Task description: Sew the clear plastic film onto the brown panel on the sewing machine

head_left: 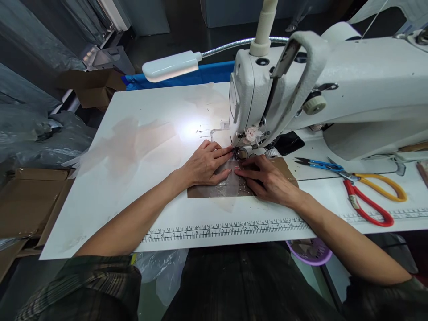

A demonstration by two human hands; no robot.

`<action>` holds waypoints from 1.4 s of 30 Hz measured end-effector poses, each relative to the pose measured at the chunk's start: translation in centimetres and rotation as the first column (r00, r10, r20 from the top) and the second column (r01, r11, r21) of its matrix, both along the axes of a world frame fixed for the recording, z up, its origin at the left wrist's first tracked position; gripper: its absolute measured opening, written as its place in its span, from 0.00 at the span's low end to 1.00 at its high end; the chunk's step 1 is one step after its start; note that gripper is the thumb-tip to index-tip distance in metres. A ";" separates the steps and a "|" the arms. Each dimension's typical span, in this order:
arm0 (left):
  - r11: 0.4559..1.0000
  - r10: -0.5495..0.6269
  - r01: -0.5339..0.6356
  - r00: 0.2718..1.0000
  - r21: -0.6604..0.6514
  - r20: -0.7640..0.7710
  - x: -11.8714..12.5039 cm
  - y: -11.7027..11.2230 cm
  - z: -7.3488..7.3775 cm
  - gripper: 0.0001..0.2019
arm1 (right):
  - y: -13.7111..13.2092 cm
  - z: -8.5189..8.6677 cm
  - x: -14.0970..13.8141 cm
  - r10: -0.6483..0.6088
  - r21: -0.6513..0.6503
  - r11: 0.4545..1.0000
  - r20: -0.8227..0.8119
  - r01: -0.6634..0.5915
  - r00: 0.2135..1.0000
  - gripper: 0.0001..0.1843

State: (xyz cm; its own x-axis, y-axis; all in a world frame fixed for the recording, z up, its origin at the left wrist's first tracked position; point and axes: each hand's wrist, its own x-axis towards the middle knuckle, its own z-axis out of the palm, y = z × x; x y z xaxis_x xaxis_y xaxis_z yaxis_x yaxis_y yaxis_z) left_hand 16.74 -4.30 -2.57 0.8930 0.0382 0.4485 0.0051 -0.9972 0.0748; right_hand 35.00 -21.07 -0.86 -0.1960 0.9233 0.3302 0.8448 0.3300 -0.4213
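My left hand (pixel 210 164) lies flat with fingers stretched out, pressing a sheet of clear plastic (pixel 227 189) and a brown sheet (pixel 200 192) on the white sewing table. Opposite it, my right hand (pixel 267 178) rests on the same layers, fingers extended and a little apart. A small mark with a red outline (pixel 237 167) shows on the plastic between the hands. Both sets of fingertips are close to the presser foot area (pixel 241 154) of the white sewing machine (pixel 284 89). The needle itself is too small to make out.
Right of my right hand lie blue thread snips (pixel 321 165) and scissors with red and yellow handles (pixel 371 196). A printed ruler strip (pixel 220 231) runs along the front edge. A white lamp (pixel 172 66) hangs over the table. Cardboard boxes (pixel 33 200) stand left; a purple basket (pixel 323 258) sits below.
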 end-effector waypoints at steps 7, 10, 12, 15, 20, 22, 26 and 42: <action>1.000 0.013 -0.014 0.999 -0.009 -0.041 -0.1 -0.2 0.2 0.22 | 0.0 -0.2 0.1 0.002 -0.003 1.000 0.000 -0.002 1.000 0.17; 1.000 0.028 -0.027 0.998 0.003 -0.049 -0.1 -0.4 0.3 0.22 | 0.0 -0.3 0.2 0.003 0.003 1.000 -0.003 -0.003 1.000 0.17; 0.999 0.037 -0.036 0.998 0.015 -0.050 -0.1 -0.5 0.4 0.22 | 0.0 -0.2 0.1 0.001 0.009 1.000 0.000 -0.001 1.000 0.17; 0.998 0.055 -0.053 0.997 0.035 -0.050 -0.1 -0.8 0.5 0.21 | 0.1 -0.1 0.0 0.002 0.004 1.000 0.004 -0.002 1.000 0.17; 0.996 0.065 -0.062 0.997 0.058 -0.049 -0.1 -1.0 0.5 0.22 | 0.1 0.1 0.0 0.007 0.014 1.000 -0.001 -0.007 1.000 0.16; 0.996 0.064 -0.061 0.997 0.069 -0.046 0.0 -1.1 0.5 0.22 | 0.2 0.1 0.1 0.012 0.017 1.000 0.000 -0.012 1.000 0.16; 0.993 0.054 -0.051 0.998 0.111 -0.027 -0.1 -0.9 0.5 0.22 | 0.2 0.0 0.4 0.032 0.011 0.999 0.008 -0.032 0.999 0.16; 0.987 -0.154 0.144 0.973 0.069 0.171 -0.2 -0.8 0.2 0.11 | -0.1 -0.1 0.3 0.000 -0.006 1.000 0.037 0.001 0.999 0.20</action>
State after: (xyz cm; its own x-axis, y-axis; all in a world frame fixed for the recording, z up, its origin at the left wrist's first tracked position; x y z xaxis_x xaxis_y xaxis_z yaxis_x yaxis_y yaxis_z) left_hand 16.57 -5.12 -2.34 0.7939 -0.1188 0.5963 -0.1518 -0.9884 0.0052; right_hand 35.27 -21.16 -0.99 -0.2075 0.9254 0.3173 0.8601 0.3271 -0.3915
